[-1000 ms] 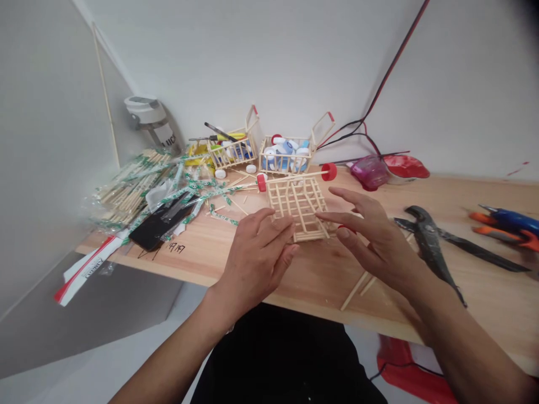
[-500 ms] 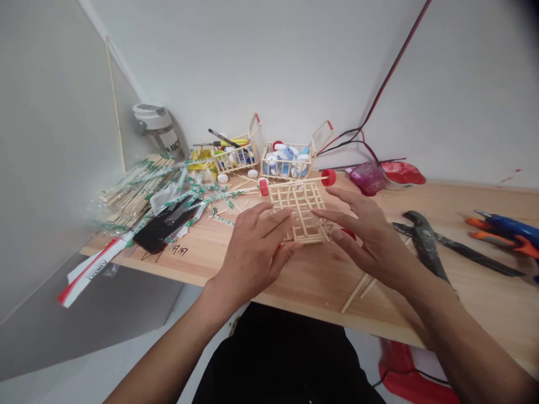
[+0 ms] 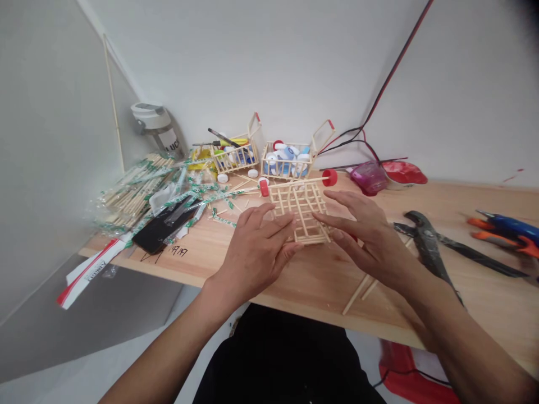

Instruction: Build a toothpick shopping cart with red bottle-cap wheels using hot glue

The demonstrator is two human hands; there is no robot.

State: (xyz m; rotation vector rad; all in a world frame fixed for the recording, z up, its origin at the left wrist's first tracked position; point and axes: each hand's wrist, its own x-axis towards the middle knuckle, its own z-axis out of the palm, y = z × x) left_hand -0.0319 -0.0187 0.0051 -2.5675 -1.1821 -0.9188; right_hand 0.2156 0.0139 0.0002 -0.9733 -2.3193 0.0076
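Note:
A small cart (image 3: 300,205) built of thin wooden sticks lies on the table in front of me, wheels uppermost. Red bottle-cap wheels show at its far end, one of them a red cap (image 3: 329,178) on the right corner. My left hand (image 3: 261,241) rests at the cart's left side, its fingers stretched over the sticks. On the right side my right hand (image 3: 364,227) has its fingers spread, the tips at the cart's edge. The near wheels are mostly hidden behind my hands.
Two finished stick carts, a left cart (image 3: 236,157) and a right cart (image 3: 290,160), stand by the wall. Packed sticks (image 3: 135,193) and a phone (image 3: 166,224) lie left. Pliers (image 3: 425,241), loose sticks (image 3: 357,294) and a blue glue gun (image 3: 511,230) are right.
My left hand's fingers have shifted slightly right over the cart. My right hand has moved a little down. The cart has stayed almost in place.

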